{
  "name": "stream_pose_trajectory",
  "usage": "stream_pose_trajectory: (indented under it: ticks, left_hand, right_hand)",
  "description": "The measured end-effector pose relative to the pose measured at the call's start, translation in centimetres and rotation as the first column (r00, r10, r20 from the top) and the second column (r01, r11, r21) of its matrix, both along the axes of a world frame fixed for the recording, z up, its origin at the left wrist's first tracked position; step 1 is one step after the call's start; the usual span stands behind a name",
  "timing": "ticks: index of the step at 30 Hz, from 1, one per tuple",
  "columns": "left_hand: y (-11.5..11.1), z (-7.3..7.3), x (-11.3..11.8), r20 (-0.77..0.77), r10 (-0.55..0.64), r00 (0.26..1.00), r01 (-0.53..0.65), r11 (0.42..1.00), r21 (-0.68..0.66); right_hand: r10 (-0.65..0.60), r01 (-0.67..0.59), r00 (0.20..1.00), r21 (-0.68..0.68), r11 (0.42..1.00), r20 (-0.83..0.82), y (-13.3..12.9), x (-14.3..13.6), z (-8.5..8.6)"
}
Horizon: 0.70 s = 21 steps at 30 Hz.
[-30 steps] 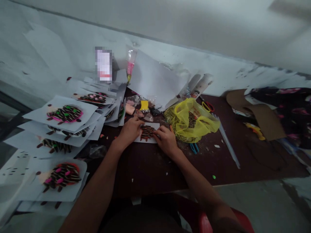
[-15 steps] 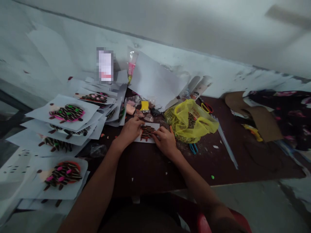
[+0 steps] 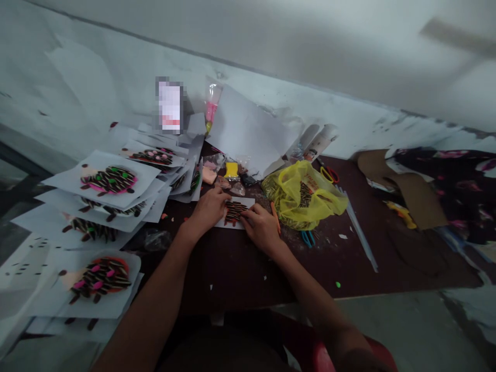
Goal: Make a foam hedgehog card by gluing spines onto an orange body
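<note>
So, a small white rectangular paper card (image 3: 246, 201) is laid flat on the dark reddish-brown tabletop (image 3: 240, 274), right between both hands. A hedgehog shape made of dark brown, light-edged strips (image 3: 235, 211) is set on it, the strips layered like spines. The card's left side is touched by the bent fingers of the left hand (image 3: 210, 207), bunched pretty narrow near the hedgehog's head end. The other end is met by the right hand (image 3: 262, 226), thumb and forefinger drawn close together at the strip tips. Whether anything is actually pinched in either hand can't be told, too small and dim. Just beside the right hand, an orange stick-like tool (image 3: 275, 217) is seen next to a translucent yellow plastic bag (image 3: 329, 205).
</note>
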<state>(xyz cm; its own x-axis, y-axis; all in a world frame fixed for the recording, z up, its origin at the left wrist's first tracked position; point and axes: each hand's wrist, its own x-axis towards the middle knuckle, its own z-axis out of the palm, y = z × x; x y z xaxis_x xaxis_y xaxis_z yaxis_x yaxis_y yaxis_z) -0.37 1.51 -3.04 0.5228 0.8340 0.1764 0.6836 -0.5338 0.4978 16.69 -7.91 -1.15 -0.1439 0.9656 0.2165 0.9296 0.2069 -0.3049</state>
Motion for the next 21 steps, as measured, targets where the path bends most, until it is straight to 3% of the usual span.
stream_pose_trajectory:
  ticks: [10,21]
  left_hand:
    - [0.00,-0.07,-0.05,0.005,-0.006,1.000,0.006,1.000,0.025]
    - [-0.14,0.23,0.05,-0.024,0.003,1.000,-0.003,1.000,0.002]
  right_hand:
    - [-0.033,0.033,0.999,-0.023,0.999,0.011,-0.17,0.39,0.30]
    - [-0.037,0.035,0.999,-0.150,0.988,-0.012,-0.20,0.38,0.88]
